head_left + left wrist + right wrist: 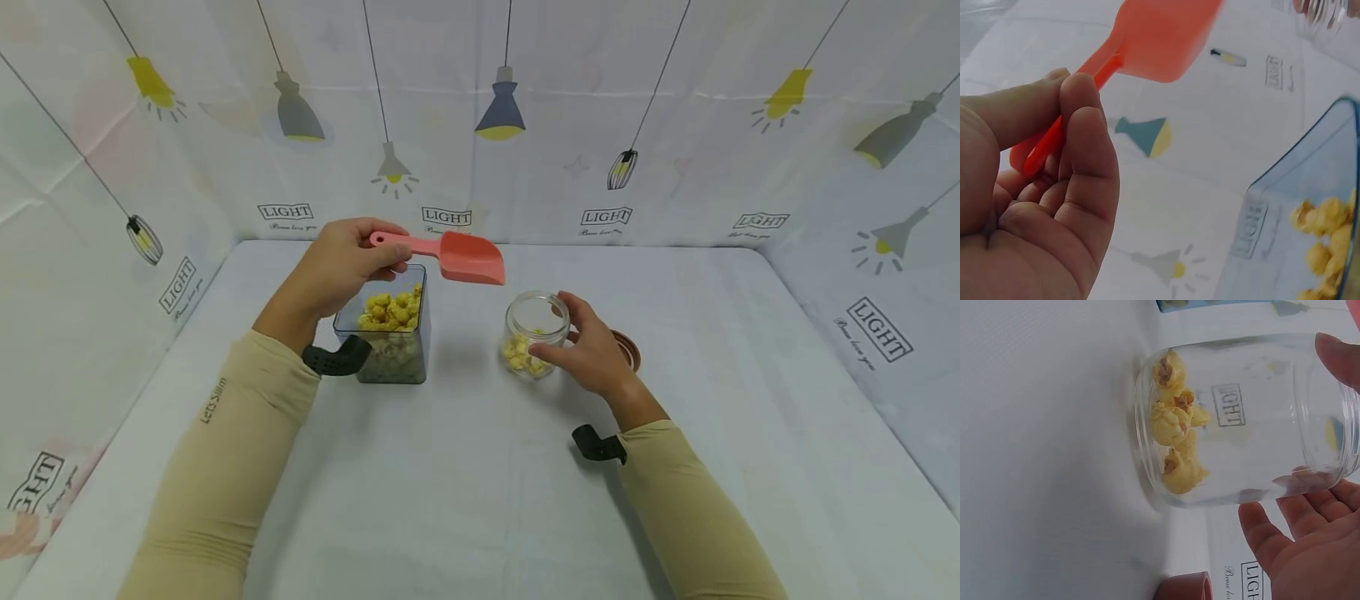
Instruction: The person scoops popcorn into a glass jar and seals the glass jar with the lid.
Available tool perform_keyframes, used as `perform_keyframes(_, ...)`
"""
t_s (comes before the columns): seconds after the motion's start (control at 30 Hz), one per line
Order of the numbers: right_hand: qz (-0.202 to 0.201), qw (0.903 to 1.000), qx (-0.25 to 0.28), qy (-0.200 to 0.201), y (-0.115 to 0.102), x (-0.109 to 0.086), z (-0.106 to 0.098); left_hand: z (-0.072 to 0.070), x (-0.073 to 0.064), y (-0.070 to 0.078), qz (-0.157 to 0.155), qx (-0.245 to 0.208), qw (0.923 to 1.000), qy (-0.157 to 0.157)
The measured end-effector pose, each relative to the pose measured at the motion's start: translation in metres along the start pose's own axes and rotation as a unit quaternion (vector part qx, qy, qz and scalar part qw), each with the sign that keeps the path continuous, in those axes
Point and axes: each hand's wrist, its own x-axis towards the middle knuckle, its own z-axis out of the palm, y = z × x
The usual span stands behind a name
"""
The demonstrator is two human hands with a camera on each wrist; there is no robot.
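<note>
Between thumb and fingers my left hand (348, 260) pinches the handle of a coral-red scoop (472, 258), held in the air with its blade pointing right. Nothing shows in the blade in the head view. Below that hand stands a clear square container (390, 360) with yellow popcorn (393, 310) in it. My right hand (592, 346) grips a clear glass jar (537, 321) near its open mouth, thumb on one side and fingers on the other. A few pieces of popcorn (1175, 425) lie at the jar's bottom in the right wrist view.
A brown ring-shaped lid (626, 350) lies on the white table just right of the jar, partly behind my right hand. White cloth walls (540, 183) with printed lamps enclose the table at the back and sides.
</note>
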Motion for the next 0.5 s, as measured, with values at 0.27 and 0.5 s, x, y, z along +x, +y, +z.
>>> perform_keyframes(0.27,-0.006,0.9999,0.010,-0.004,0.001,0.001,-0.001,-0.034,-0.024,-0.013,0.000,0.037,0.9984,0.042)
perform_keyframes(0.5,-0.004,0.9999,0.014,-0.003,0.000,-0.001,-0.001,-0.067,-0.039,-0.034,-0.015,0.075,0.9949,0.065)
